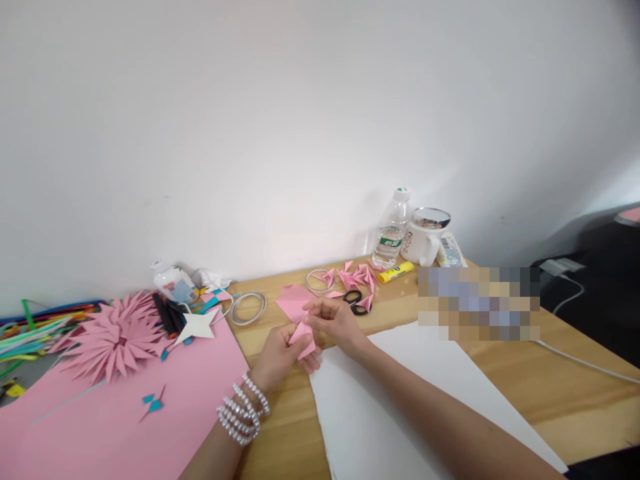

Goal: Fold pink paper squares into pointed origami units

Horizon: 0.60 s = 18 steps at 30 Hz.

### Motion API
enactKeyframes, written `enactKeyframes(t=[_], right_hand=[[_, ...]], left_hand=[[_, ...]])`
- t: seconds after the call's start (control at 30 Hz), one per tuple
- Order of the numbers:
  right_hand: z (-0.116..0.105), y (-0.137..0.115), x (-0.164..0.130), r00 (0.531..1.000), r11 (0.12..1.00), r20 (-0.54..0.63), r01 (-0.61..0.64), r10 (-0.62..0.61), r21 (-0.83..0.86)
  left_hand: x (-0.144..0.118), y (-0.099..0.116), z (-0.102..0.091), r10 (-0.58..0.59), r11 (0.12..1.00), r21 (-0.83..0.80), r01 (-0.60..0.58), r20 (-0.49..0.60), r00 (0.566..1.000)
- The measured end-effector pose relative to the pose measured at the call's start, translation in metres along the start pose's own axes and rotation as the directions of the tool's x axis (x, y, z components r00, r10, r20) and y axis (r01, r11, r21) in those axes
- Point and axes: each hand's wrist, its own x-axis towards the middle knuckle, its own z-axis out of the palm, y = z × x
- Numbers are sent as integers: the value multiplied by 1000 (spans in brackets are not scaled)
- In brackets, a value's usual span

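Two hands: both meet over the wooden table (pixel 575 400), just above the near corner of a white sheet (pixel 400 400).
Left hand (pixel 277 357): fingers curled narrow, pinching the lower end of a small folded pink paper piece (pixel 303 333); a beaded bracelet (pixel 243 413) wraps the wrist.
Right hand (pixel 333 319): fingers bent close together, tips pressed on the upper edge of the same piece, thumb underneath.
Folded pink paper piece: held between the two hands, clear of the tabletop, in front of a loose pink square (pixel 293 300) lying flat.
Behind the hands: scissors (pixel 356 301) with black handles, a cluster of small pink folded shapes (pixel 357 275), a wire ring (pixel 319 280) and a yellow glue stick (pixel 395 272).
Back edge: a water bottle (pixel 391 230) stands upright beside a white mug (pixel 423 240).
Left side: a large pink sheet (pixel 125 413) carrying a pink paper flower (pixel 113 337), a white paper star (pixel 196 327) and a coil of wire (pixel 247 308); coloured strips (pixel 35 330) are heaped at the far edge.
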Motion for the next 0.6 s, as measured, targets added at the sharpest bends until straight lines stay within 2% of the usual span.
enactKeyframes(t=[0.23,0.37,0.6], right_hand=[[8,-2,-4,999,998,-30,39,-40,-45],[7,-3,-4,1000,999,1,21,-21,-40],[4,-1,-3,1000,1000,8,8,-8,-19]], left_hand=[[-1,6,6,36,991,129,-29,-54,998],[0,4,5,18,993,121,-10,-67,998],[-1,2,3,26,997,68,-25,-5,1000]])
